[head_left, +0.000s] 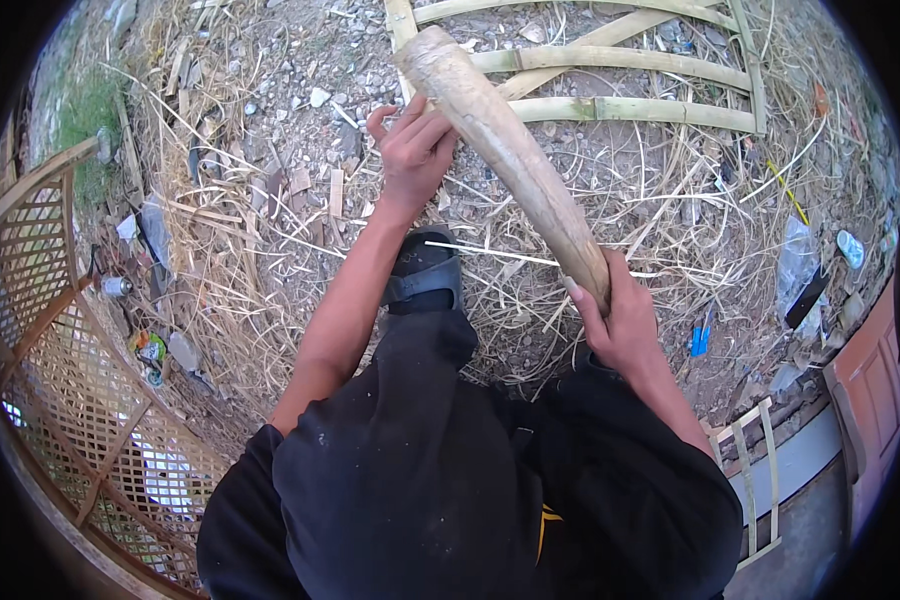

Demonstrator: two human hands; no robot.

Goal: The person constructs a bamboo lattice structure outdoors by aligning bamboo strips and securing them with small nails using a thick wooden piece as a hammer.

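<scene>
My right hand (625,318) is wrapped round the lower end of a thick, pale wooden club (515,160). The club slants up and leftward, its broad end highest in view. Past that broad end, my left hand (417,160) has its fingers curled at the near left corner of a bamboo lattice frame (630,110). The frame's left upright strip (402,30) runs down between those fingers. The club covers part of this corner and some fingertips, so the exact grip is partly hidden. The frame is made of light split strips, some crossing diagonally.
Shavings and thin bamboo strips (510,255) litter the stony ground. My sandalled foot (425,275) is below my left hand. A curved lattice panel (100,400) stands at left. To the right lie a blue object (701,340), plastic wrapping (795,260) and a small slatted frame (750,480).
</scene>
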